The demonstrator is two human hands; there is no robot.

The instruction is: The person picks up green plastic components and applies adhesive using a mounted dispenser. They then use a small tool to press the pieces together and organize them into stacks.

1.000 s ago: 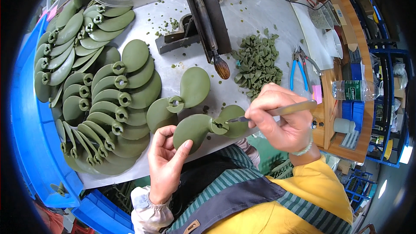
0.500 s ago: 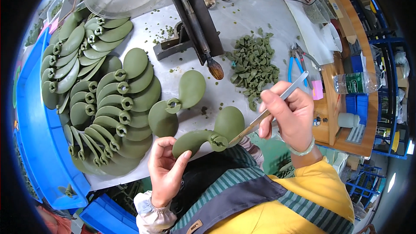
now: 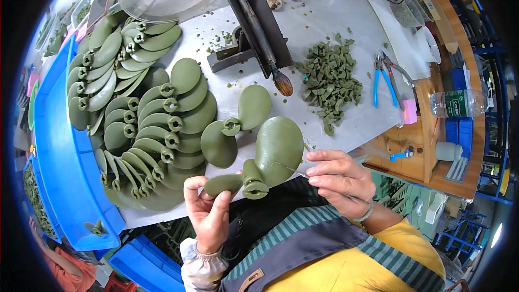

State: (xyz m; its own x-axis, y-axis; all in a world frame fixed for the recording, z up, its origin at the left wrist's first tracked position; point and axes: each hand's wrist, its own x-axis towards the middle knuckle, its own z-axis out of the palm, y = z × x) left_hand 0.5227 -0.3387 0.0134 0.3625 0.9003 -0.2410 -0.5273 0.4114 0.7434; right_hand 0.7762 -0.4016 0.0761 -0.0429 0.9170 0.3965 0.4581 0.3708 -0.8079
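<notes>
My left hand (image 3: 208, 213) pinches one blade of a green two-bladed plastic propeller (image 3: 278, 146), held up off the table's front edge. The propeller's slotted hub faces toward me, and its other blade stands up broad side on. My right hand (image 3: 343, 184) grips a slim metal knife (image 3: 294, 171), seen nearly edge-on, its tip over or against the upright blade; whether it touches I cannot tell. Just beyond lies another propeller (image 3: 253, 107) on the table. Overlapping rows of the same propellers (image 3: 186, 75) cover the table's left side.
A blue-handled soldering iron (image 3: 254, 27) rests on a dark metal stand (image 3: 277, 38). Right of it are a heap of green offcuts (image 3: 330, 78) and blue-handled pliers (image 3: 377, 84). A blue tray (image 3: 51, 154) flanks the left edge. Another person's orange top (image 3: 73, 270) shows at lower left.
The propeller has been turned, its free blade now larger and broad side on. My right hand has lowered and rolled over, taking the knife from the hub to that blade. The view has shifted slightly.
</notes>
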